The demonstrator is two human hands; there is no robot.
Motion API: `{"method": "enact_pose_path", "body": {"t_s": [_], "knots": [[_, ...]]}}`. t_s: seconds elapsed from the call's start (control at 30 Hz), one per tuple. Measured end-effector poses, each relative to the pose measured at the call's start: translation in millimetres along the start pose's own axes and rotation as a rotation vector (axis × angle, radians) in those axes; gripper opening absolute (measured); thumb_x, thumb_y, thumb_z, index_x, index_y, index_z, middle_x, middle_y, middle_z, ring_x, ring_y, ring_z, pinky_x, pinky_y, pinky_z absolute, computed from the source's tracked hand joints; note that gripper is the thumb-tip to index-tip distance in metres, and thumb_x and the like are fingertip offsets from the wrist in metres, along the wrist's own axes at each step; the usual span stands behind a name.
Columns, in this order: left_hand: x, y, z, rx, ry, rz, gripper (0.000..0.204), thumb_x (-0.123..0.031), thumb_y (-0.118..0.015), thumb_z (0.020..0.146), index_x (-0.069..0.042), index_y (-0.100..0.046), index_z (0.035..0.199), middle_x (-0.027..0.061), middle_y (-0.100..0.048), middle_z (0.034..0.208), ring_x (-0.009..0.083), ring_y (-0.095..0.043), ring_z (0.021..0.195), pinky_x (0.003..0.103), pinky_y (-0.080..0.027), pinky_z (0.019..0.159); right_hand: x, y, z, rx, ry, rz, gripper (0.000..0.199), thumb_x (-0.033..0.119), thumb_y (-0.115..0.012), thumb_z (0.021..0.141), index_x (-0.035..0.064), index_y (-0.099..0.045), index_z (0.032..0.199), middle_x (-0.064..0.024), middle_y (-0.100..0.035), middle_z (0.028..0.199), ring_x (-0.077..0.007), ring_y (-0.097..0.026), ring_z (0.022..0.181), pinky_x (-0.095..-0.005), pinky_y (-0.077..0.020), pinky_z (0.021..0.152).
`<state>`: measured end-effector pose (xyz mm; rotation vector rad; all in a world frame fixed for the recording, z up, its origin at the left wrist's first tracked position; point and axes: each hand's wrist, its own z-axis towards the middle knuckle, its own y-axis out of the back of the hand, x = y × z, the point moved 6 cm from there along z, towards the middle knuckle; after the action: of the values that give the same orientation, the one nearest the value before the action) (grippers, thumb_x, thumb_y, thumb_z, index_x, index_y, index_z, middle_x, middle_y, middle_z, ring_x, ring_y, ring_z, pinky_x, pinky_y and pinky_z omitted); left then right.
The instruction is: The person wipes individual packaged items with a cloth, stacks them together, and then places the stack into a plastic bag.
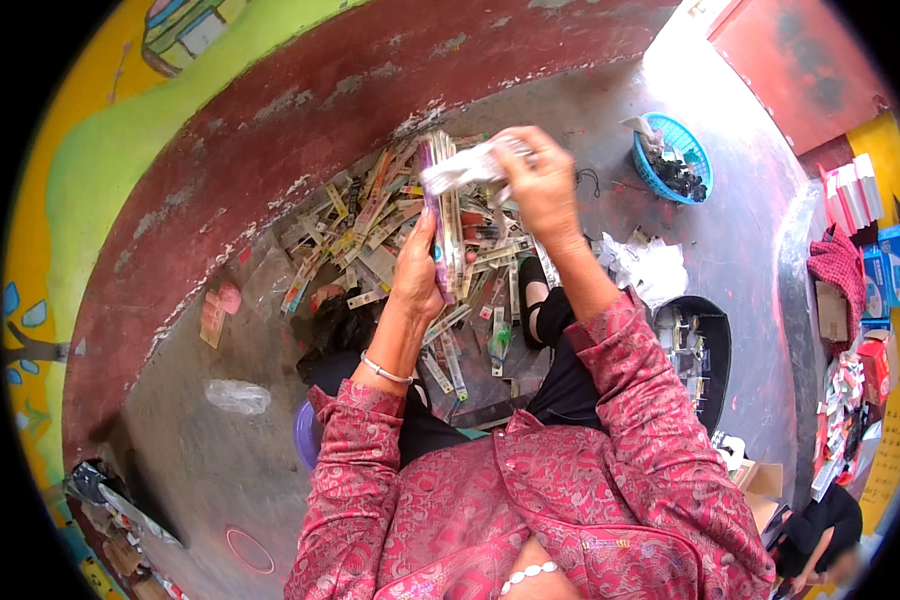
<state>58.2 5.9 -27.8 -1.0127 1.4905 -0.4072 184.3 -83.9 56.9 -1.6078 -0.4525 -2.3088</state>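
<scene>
My left hand is wrapped round a bundle of long, narrow clear packages with a purple edge, held upright above the floor. My right hand pinches a crumpled white wipe, either cloth or paper, which lies across the upper part of the bundle. Motion smears the wipe and the right fingertips. Beneath both hands spreads a loose pile of similar long, flat packages, many with coloured ends. Some lie between my feet, close to a black shoe.
A blue basket with black pieces stands at the far right. Nearer are white crumpled plastic and a black tub of small packaged items. A purple stool shows beside my left leg. Another person crouches at lower right near boxes.
</scene>
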Motion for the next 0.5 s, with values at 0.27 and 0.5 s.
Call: {"method": "enact_pose_path", "body": {"t_s": [0.27, 0.5], "knots": [[-8.4, 18.3, 11.3, 0.057, -0.008, -0.437, 0.041, -0.034, -0.045, 0.091, -0.002, -0.048, 0.118, 0.0126, -0.059, 0.108, 0.0249, -0.057, 0.097, 0.041, -0.048, 0.086, 25.2, -47.4, -59.1, 0.752, 0.35, -0.519, 0.015, 0.022, -0.06, 0.076, 0.0082, -0.057, 0.083, -0.0152, -0.054, 0.08, -0.0327, -0.057, 0.071, -0.039, -0.0458, 0.06], [-5.3, 13.8, 4.3, 0.019, 0.071, -0.264, 0.048, -0.035, -0.041, 0.093, 0.0, -0.04, 0.125, 0.011, -0.056, 0.095, 0.0176, -0.057, 0.082, 0.031, -0.053, 0.059, -14.4, 19.2, 2.4, 0.35, -0.437, -0.082, 0.035, 0.035, -0.062, 0.082, 0.0007, -0.063, 0.074, -0.0034, -0.058, 0.063, -0.0111, -0.053, 0.058, -0.0251, -0.044, 0.054]]}}
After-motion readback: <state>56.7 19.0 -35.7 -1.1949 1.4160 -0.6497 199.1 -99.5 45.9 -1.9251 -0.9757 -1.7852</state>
